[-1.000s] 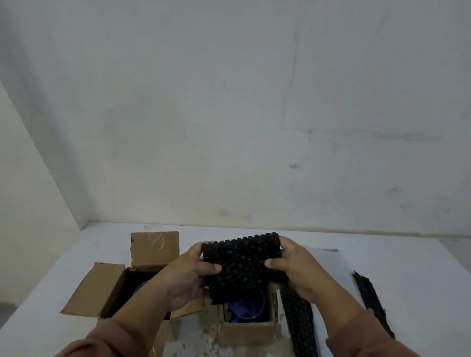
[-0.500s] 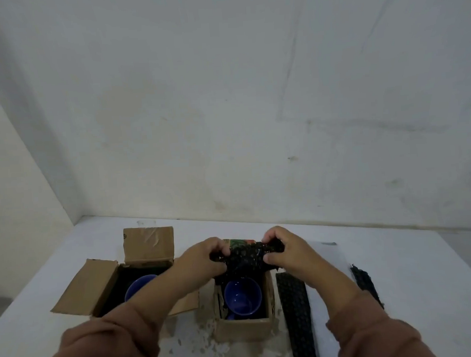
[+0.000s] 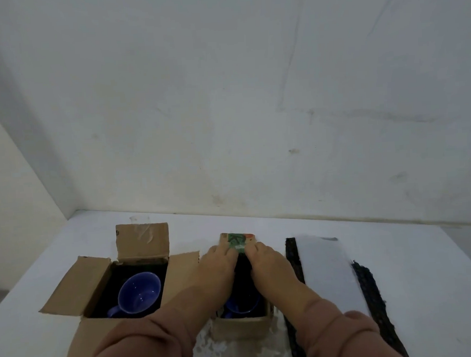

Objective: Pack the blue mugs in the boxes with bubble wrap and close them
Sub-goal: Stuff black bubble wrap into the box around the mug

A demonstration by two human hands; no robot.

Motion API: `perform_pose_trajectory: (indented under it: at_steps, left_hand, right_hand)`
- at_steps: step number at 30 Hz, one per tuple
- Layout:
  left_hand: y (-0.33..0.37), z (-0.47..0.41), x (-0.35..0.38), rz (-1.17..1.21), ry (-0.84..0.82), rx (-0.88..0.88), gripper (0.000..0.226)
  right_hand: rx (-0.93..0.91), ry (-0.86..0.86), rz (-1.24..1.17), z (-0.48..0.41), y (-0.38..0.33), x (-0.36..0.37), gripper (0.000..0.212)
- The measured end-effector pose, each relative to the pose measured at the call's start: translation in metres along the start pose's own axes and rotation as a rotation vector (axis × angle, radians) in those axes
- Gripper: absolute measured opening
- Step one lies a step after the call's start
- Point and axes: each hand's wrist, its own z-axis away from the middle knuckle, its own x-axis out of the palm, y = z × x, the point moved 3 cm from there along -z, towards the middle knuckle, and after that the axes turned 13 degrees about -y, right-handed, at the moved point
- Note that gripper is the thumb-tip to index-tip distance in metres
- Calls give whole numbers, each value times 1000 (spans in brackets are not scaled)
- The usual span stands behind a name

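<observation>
Where everything rests, the bench: white top with a wall along its far edge; both boxes stand toward the near edge.
Left box: toward the bench's left edge, four flaps spread open, dark lining inside.
Right box: middle of the near edge, just beside the left box; its printed flap stands up at the far side.
Wrap: inner strip is black and lies just beside the right box; outer strip lies nearer the right edge, with a white sheet between them.
Hands: left hand and right hand lie side by side over the right box, fingertips at the foot of the printed flap; I cannot tell whether they pinch or only press.
Mugs: left mug is upright in the left box; right mug is in the right box, half hidden.
Handling: the mugs are probably stiff and fragile, best held by the body; the wrap looks soft and light, best held at its edges.
</observation>
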Motion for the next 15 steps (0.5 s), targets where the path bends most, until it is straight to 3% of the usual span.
perform_pose_trajectory:
  at_steps: [3,7,11,15]
  left_hand:
    - [-1,0,6,-255,-97,-72,47]
    - [-2,-2,6,-329,-157,-93,60]
    - [5,-1,9,-359,-168,-82,54]
    - [1,1,9,-385,-181,-63,45]
  right_hand:
    - [-40,11,138,-6,-3,3,29]
    - [-21,-21,225,-13,-8,8,21]
    - [-77,-34,288,-16,-1,18,29]
    - [-115,-81,199,-10,3,5,26]
